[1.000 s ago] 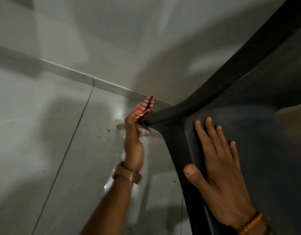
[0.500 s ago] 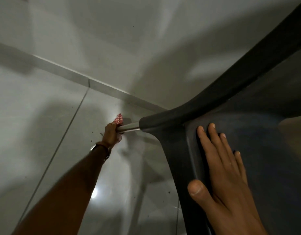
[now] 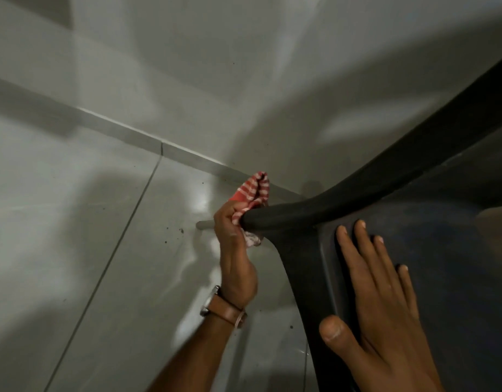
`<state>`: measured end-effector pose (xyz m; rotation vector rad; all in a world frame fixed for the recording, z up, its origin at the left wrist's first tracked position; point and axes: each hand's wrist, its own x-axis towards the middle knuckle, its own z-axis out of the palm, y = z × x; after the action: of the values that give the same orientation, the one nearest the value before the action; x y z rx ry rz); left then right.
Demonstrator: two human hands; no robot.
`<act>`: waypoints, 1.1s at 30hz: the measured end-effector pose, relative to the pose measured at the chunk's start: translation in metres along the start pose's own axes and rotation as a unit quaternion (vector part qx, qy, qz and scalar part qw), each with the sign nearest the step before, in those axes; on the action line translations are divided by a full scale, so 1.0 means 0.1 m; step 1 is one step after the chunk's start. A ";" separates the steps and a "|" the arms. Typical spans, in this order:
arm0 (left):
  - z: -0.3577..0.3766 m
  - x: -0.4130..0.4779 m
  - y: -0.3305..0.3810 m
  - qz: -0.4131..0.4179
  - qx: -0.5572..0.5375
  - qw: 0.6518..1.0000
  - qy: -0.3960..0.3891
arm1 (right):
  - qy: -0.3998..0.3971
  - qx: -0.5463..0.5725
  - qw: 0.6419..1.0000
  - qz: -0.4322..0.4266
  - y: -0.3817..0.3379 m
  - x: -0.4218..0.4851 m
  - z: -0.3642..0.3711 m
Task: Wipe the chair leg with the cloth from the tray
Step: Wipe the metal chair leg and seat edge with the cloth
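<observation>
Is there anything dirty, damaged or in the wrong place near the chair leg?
Only small things: dark specks lie scattered on the floor tiles, some close to the metal leg. Nothing looks damaged. The left hand holds the striped cloth at the leg; the right hand rests flat on the chair.

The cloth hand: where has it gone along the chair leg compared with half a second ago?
The left hand, still gripping the red striped cloth, has slid back up the metal chair leg from its far end to the dark chair socket. The right hand has stayed flat on the chair seat.
</observation>
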<state>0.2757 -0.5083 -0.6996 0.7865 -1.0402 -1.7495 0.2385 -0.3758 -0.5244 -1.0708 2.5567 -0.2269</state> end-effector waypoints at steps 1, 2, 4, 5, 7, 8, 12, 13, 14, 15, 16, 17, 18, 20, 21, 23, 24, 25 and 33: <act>-0.08 0.10 -0.10 -0.005 0.016 1.000 -0.002 | 0.003 0.002 1.000 -0.001 0.00 0.00 0.01; -0.16 0.22 -0.23 -0.036 0.028 0.999 0.002 | 0.006 0.003 1.000 -0.003 0.00 0.01 0.01; -0.39 0.46 -0.55 -0.133 0.054 0.989 0.021 | 0.012 0.003 1.000 -0.008 0.02 0.01 0.02; -0.52 0.57 -0.69 -0.173 0.060 0.983 0.024 | 0.016 0.006 1.000 -0.012 0.02 0.01 0.03; -0.75 0.79 -0.96 -0.229 0.091 0.969 -0.001 | 0.021 0.014 1.000 -0.018 0.03 0.00 0.03; -0.84 0.87 -1.05 -0.258 0.099 0.961 -0.016 | 0.022 0.016 0.999 -0.020 0.04 0.00 0.03; -0.97 1.02 -1.20 -0.327 0.118 0.937 -0.030 | 0.013 0.014 1.000 -0.023 0.05 -0.01 0.03; -0.94 0.99 -1.15 -0.327 0.117 0.938 -0.020 | 0.015 0.016 0.999 -0.024 0.05 -0.01 0.03; -0.86 0.93 -1.04 -0.322 0.117 0.940 -0.004 | 0.016 0.019 0.999 -0.026 0.05 -0.02 0.03; -0.77 0.84 -0.90 -0.301 0.116 0.947 0.003 | 0.017 0.020 0.999 -0.027 0.05 -0.03 0.03; -0.67 0.73 -0.71 -0.270 0.112 0.956 -0.004 | 0.018 0.021 0.999 -0.028 0.06 -0.03 0.03; -0.57 0.60 -0.51 -0.233 0.116 0.965 -0.020 | 0.018 0.023 0.999 -0.028 0.06 -0.03 0.03; -0.48 0.48 -0.33 -0.195 0.118 0.973 -0.031 | 0.016 0.023 0.999 -0.028 0.05 -0.03 0.02; -0.29 0.24 -0.03 -0.157 0.074 0.984 -0.033 | 0.008 0.020 0.999 -0.024 0.04 -0.04 0.02; -0.21 0.14 0.08 -0.143 0.046 0.988 -0.032 | 0.004 0.017 1.000 -0.023 0.04 -0.04 0.02; -0.07 0.01 0.22 -0.115 0.024 0.992 -0.041 | 0.000 0.016 1.000 -0.019 0.04 -0.05 0.01; -0.03 -0.01 0.21 -0.108 0.028 0.993 -0.041 | 0.000 0.015 1.000 -0.017 0.04 -0.05 0.01; -0.03 0.01 0.19 -0.104 0.037 0.993 -0.039 | 0.002 0.014 1.000 -0.017 0.04 -0.05 0.01; -0.71 0.74 -0.87 -0.239 0.144 0.959 -0.046 | 0.018 0.019 0.999 -0.031 0.07 -0.05 0.05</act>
<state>0.2748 -0.5794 -0.8130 1.2303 -1.2620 -2.0782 0.2389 -0.3673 -0.5292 -1.1417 2.5427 -0.3112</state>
